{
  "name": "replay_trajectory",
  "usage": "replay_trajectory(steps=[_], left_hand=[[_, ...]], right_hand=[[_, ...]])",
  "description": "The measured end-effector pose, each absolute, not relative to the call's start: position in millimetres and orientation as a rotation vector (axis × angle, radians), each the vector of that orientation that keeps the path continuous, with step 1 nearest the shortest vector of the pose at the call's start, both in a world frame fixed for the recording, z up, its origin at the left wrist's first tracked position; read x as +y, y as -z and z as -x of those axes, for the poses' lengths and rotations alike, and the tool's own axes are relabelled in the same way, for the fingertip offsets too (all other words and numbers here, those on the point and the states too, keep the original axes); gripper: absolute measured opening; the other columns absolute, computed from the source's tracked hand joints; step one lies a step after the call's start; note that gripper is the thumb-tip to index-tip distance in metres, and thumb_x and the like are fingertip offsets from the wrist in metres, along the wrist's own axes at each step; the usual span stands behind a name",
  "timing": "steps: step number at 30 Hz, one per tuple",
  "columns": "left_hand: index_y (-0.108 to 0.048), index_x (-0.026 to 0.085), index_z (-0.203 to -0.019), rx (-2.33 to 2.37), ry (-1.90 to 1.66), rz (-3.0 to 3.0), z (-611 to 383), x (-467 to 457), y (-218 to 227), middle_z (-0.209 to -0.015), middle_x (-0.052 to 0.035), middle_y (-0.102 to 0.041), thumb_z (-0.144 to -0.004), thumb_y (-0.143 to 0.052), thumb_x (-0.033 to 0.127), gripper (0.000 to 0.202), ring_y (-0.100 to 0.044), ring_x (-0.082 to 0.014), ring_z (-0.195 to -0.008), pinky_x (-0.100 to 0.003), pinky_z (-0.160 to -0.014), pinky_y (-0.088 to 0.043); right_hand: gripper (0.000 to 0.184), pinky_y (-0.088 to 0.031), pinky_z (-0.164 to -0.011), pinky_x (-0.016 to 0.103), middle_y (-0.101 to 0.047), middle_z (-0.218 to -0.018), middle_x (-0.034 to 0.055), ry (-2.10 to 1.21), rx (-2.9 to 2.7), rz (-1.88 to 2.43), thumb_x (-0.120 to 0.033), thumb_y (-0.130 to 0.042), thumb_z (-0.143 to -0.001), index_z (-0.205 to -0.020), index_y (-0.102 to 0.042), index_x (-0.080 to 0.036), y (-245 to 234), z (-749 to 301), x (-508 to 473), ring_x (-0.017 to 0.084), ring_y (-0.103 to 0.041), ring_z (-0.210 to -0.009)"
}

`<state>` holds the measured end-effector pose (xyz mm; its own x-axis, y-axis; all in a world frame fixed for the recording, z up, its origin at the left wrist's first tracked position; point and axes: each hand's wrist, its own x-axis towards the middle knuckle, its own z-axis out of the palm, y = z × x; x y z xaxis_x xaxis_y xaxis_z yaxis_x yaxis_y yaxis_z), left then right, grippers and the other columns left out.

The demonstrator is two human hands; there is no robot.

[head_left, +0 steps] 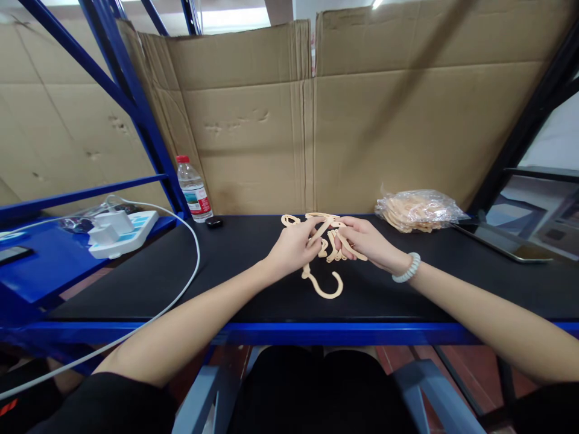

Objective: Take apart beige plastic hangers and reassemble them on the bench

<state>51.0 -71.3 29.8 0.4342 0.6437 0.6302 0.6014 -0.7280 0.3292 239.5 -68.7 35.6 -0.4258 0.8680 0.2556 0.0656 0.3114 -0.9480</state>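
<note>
My left hand [293,246] is closed on a beige plastic hanger, whose curved hook [329,295] points toward me below the fingers. My right hand [367,241] pinches a curved beige arm piece [353,248] of a hanger. The two hands almost meet over the black tabletop, and their fingers hide where the parts come together. More beige hanger pieces [333,248] show between and beneath the hands. Just beyond the left fingers lie a looped beige piece [290,220] and a flat beige piece [322,215].
A clear bag of beige pieces [418,210] lies at the back right, beside a tablet-like device [502,240]. Back left stands a water bottle [194,191] near a small black object [214,222]. A white cable [198,256] runs from a power strip [131,235] across the left side.
</note>
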Motion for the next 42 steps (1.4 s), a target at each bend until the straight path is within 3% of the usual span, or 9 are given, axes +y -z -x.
replay_trajectory(steps=[4,12,19,28,35,42], left_hand=[[-0.061,0.017,-0.108,1.19,-1.141,-2.904,-50,-74,-31,-0.095,-0.0051,-0.069,-0.084,-0.05,0.013,0.026,-0.064,-0.0157,-0.081,-0.025,-0.071,-0.048],[-0.058,0.015,-0.111,1.386,-0.781,-3.344,-49,-77,-32,-0.086,-0.0074,-0.069,-0.095,-0.039,0.027,0.027,-0.064,-0.0168,-0.065,-0.023,-0.052,-0.042],[-0.057,0.012,-0.098,1.35,-0.421,-3.561,-53,-79,-33,-0.072,-0.0057,-0.062,-0.095,-0.034,0.021,0.025,-0.061,-0.0177,-0.054,-0.023,-0.042,-0.036],[-0.056,0.01,-0.097,1.298,-0.082,-3.551,-57,-86,-38,-0.074,-0.0083,-0.063,-0.086,-0.037,0.006,0.022,-0.062,-0.0197,-0.057,-0.025,-0.047,-0.041],[-0.057,0.012,-0.1,1.289,-0.168,-3.377,-50,-82,-40,-0.08,-0.0092,-0.066,-0.09,-0.039,0.011,0.021,-0.064,-0.0202,-0.062,-0.026,-0.051,-0.042],[-0.062,0.017,-0.093,1.353,-0.487,-3.113,-47,-78,-50,-0.075,-0.0054,-0.066,-0.097,-0.033,0.029,0.033,-0.063,-0.0194,-0.068,-0.026,-0.06,-0.042]], right_hand=[[0.008,-0.033,-0.033,0.017,-0.057,-0.057,-0.0019,-1.29,-1.858,0.886,-0.021,-0.044,-0.089,-0.086,-0.05,-0.017,-37,-239,-73,0.006,-0.046,-0.034],[0.027,-0.025,-0.027,0.015,-0.057,-0.047,-0.0021,-1.472,-1.891,0.894,-0.039,-0.042,-0.093,-0.086,-0.052,-0.016,-36,-240,-76,0.007,-0.042,-0.028],[0.023,-0.026,-0.027,0.014,-0.056,-0.044,-0.0006,-1.597,-1.866,0.94,-0.026,-0.041,-0.09,-0.077,-0.055,-0.013,-40,-240,-77,0.006,-0.04,-0.026],[0.019,-0.024,-0.027,0.015,-0.054,-0.041,-0.0025,-1.573,-1.912,0.996,-0.023,-0.048,-0.082,-0.07,-0.057,-0.012,-41,-241,-76,0.005,-0.038,-0.025],[0.018,-0.029,-0.032,0.016,-0.054,-0.041,-0.0035,-1.467,-2.007,0.924,-0.022,-0.048,-0.082,-0.069,-0.058,-0.014,-35,-242,-74,0.005,-0.041,-0.027],[0.029,-0.03,-0.036,0.016,-0.054,-0.045,-0.0045,-1.486,-2.057,0.729,-0.039,-0.049,-0.09,-0.084,-0.058,-0.012,-39,-249,-65,0.004,-0.04,-0.029]])
